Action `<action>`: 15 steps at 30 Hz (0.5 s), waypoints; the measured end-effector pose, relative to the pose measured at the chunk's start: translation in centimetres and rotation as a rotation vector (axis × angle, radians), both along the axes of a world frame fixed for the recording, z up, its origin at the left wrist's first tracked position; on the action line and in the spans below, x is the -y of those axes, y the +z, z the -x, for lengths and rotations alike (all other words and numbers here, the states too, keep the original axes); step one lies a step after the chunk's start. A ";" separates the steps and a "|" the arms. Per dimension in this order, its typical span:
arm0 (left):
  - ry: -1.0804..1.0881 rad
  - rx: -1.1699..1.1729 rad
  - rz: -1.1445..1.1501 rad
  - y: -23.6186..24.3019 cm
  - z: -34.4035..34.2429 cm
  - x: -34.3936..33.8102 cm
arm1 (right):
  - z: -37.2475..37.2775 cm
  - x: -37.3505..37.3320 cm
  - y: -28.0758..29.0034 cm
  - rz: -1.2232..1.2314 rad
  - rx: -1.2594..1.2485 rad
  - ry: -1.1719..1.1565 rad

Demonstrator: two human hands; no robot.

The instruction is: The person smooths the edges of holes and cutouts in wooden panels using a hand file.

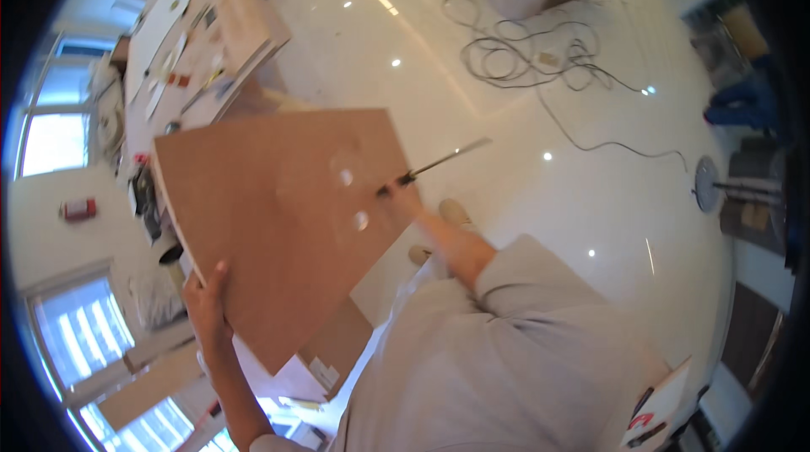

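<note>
A large reddish-brown wooden board (278,199) is in front of me, tilted, with a pale edge along its left side. My left hand (208,300) grips that board by its left edge near the lower corner, thumb on the upper face. Over the board's right part, my right hand (403,197) is closed around the dark handle of a long, thin metal tool (447,158). The tool's narrow shaft points away to the right, beyond the board. Blur hides its exact kind. I cannot tell whether the right hand touches the board.
A wooden workbench (245,30) with scattered tools stands at the far left. A tangled dark cable (506,64) lies on the glossy pale floor. A round-based metal stand (707,185) is at the right. Below the board is a brown cardboard box (346,338).
</note>
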State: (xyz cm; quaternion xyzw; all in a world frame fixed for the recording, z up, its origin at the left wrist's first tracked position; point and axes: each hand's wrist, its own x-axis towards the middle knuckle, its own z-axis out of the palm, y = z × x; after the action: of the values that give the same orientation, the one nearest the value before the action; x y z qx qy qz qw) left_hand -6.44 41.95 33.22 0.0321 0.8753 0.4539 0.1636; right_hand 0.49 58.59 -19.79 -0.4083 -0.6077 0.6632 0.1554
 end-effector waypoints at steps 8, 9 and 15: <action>-0.178 -0.166 0.348 -12.1 1.0 7.9 | -9.9 -8.7 3.2 0.344 0.123 0.378; -0.206 -0.215 0.340 -14.7 1.2 9.1 | -13.3 -12.5 2.5 0.136 0.332 0.488; -0.270 -0.232 0.389 -24.9 0.7 16.5 | -38.5 -20.3 9.6 -0.215 1.244 0.528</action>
State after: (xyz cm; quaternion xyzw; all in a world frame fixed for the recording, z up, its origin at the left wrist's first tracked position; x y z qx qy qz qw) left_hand -7.14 25.42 8.34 0.1682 0.9468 0.2445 0.1243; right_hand 39.03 78.86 -10.20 -0.5337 -0.7258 0.2568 -0.3499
